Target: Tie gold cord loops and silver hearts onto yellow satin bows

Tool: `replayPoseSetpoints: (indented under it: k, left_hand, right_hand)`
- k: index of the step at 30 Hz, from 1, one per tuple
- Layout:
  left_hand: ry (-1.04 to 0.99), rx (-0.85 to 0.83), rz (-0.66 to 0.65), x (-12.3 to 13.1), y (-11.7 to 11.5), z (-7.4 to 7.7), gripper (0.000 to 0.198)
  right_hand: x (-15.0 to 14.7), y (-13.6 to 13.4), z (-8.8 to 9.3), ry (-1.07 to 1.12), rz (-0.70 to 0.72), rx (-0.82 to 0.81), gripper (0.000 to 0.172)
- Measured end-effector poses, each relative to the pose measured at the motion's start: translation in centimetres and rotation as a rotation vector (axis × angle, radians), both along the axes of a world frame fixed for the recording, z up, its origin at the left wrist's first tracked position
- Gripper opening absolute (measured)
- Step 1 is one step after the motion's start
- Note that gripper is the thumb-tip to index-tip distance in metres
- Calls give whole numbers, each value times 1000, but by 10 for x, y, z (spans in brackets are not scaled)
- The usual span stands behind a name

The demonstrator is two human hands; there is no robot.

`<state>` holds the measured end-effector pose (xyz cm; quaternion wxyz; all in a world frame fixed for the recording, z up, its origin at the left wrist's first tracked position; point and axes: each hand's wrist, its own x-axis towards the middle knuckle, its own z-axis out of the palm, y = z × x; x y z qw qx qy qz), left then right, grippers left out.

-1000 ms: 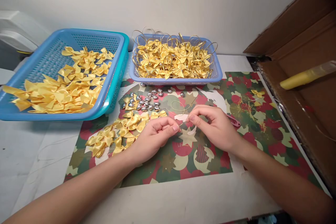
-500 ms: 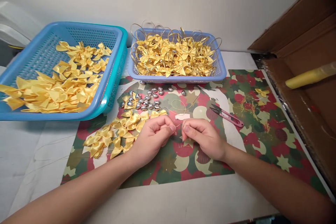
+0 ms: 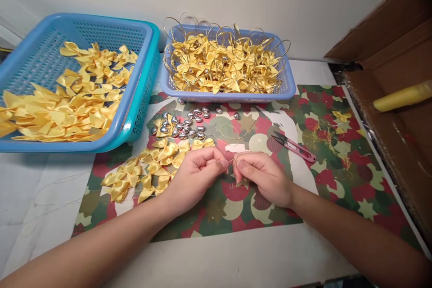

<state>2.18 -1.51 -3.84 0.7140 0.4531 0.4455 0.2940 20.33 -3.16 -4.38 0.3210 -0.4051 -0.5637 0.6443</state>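
Observation:
My left hand (image 3: 202,173) and my right hand (image 3: 265,177) are close together over the patterned sheet, thumbs pressed to fingers. Between their fingertips runs a short stretch of thin gold cord (image 3: 231,160), pinched on both sides. Its ends are hidden by the fingers. A loose curl of gold cord (image 3: 238,135) lies on the sheet just beyond. Several yellow satin bows (image 3: 146,183) lie beside my left hand, and silver heart-like beads (image 3: 187,122) are scattered behind them. To the right are thread snips (image 3: 297,149) with pink handles.
A blue basket (image 3: 116,132) of yellow bows stands at the left, stacked on a turquoise one. At the back, a smaller basket (image 3: 229,96) holds bows with gold cord loops. Thread scraps (image 3: 329,138) and one bow (image 3: 341,116) lie right, near a cardboard box (image 3: 388,72).
The fingertips have drawn slightly closer, still pinching the cord. The camera view has shifted a little, so the baskets appear higher.

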Motion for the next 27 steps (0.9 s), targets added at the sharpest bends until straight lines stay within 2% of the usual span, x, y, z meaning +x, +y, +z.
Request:
replayPoseSetpoints:
  k: [27]
  left_hand:
    - [-16, 7, 12, 1, 0, -1, 20]
  right_hand:
    - [-2, 0, 0, -47, -31, 23, 40]
